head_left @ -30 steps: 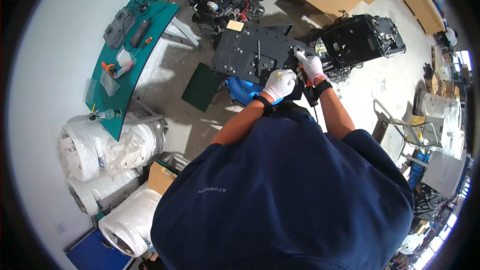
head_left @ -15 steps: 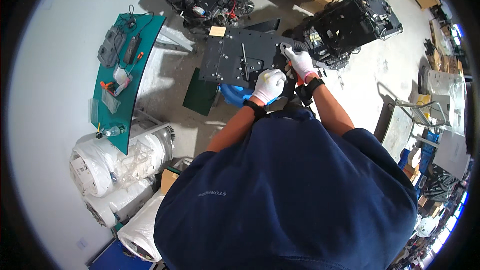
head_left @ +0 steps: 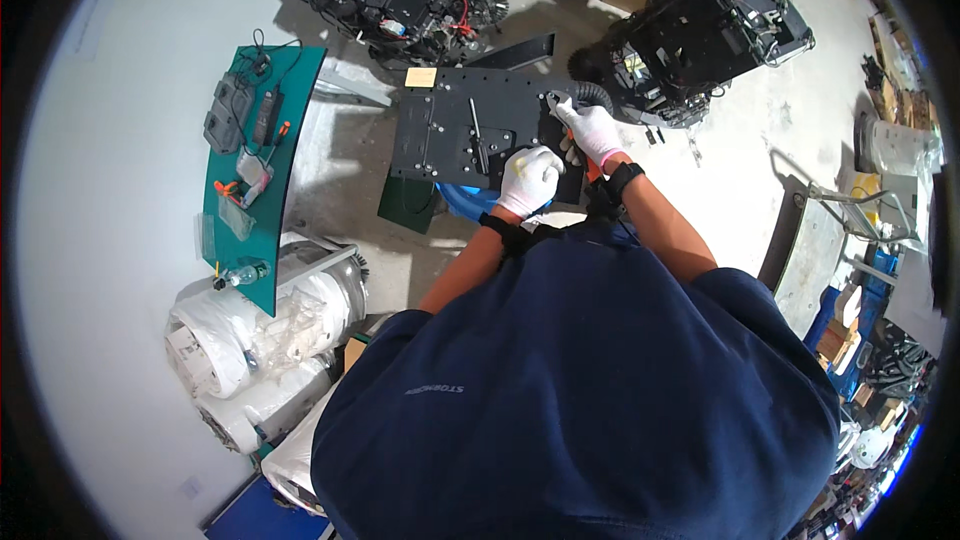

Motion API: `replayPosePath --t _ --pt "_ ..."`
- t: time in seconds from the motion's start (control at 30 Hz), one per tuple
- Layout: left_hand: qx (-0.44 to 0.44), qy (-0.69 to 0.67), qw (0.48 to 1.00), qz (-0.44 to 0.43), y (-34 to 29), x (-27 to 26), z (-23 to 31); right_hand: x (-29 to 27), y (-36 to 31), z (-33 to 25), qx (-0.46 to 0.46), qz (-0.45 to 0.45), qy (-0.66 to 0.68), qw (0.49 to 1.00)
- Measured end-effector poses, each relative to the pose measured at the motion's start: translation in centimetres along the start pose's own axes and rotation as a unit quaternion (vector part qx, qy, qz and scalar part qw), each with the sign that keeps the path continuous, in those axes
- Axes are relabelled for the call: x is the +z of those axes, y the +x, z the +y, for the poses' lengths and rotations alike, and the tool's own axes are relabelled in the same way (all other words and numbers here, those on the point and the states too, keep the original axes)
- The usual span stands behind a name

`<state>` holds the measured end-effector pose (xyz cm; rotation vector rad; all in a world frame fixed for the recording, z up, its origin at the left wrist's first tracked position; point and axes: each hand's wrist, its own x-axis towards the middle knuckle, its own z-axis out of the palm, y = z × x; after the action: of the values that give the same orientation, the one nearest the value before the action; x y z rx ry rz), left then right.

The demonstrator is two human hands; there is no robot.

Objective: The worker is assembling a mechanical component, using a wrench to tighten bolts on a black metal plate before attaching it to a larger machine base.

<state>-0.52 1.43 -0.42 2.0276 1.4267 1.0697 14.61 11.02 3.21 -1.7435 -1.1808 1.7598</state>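
Note:
A black flat panel (head_left: pixel 452 145) dotted with screws and holes lies in front of me. On its middle rests a thin screwdriver-like tool (head_left: pixel 478 130) with a silver shaft and dark handle. My left hand (head_left: pixel 530 182), in a white glove, is closed at the panel's near edge; whatever its fingers hold is hidden. My right hand (head_left: pixel 594 132), gloved too, is closed around what look like orange-handled pliers (head_left: pixel 592 170), whose grey head reaches the panel's right end. Beside that end runs a black ribbed hose (head_left: pixel 593 95).
Under the panel shows a blue round object (head_left: pixel 465 202). Stripped black machines stand at far left (head_left: pixel 410 10) and far right (head_left: pixel 700 45). A green table (head_left: pixel 262 240) on the left carries tools and a bottle. White wrapped cylinders (head_left: pixel 270 340) lie below it.
The whole view has shifted slightly. My right hand and the tool's grey head have moved a little left over the panel's right end. My left hand stays closed near the edge.

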Motion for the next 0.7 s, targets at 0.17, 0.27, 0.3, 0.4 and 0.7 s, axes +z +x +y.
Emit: replayPosePath --t 0.17,0.27,0.3,0.4,0.7 --pt "0.000 -0.007 1.000 0.007 0.4 -0.3 0.5 -1.5 1.6 -0.1 -0.031 -0.056 -0.106 0.992" --pt "-0.009 0.024 0.999 0.021 0.2 0.2 0.6 -3.3 3.6 0.4 -0.071 -0.094 -0.149 0.982" --pt "-0.015 0.040 0.999 0.026 0.3 0.5 0.4 -3.8 4.5 0.6 -0.099 -0.114 -0.174 0.973" --pt "-0.037 0.080 0.995 0.035 -0.1 0.5 0.6 -4.9 5.0 -1.8 -0.100 -0.179 -0.244 0.948" --pt "-0.125 0.107 0.985 0.053 0.7 1.6 2.0 -7.0 12.1 -8.3 -0.315 -0.324 -0.531 0.717"
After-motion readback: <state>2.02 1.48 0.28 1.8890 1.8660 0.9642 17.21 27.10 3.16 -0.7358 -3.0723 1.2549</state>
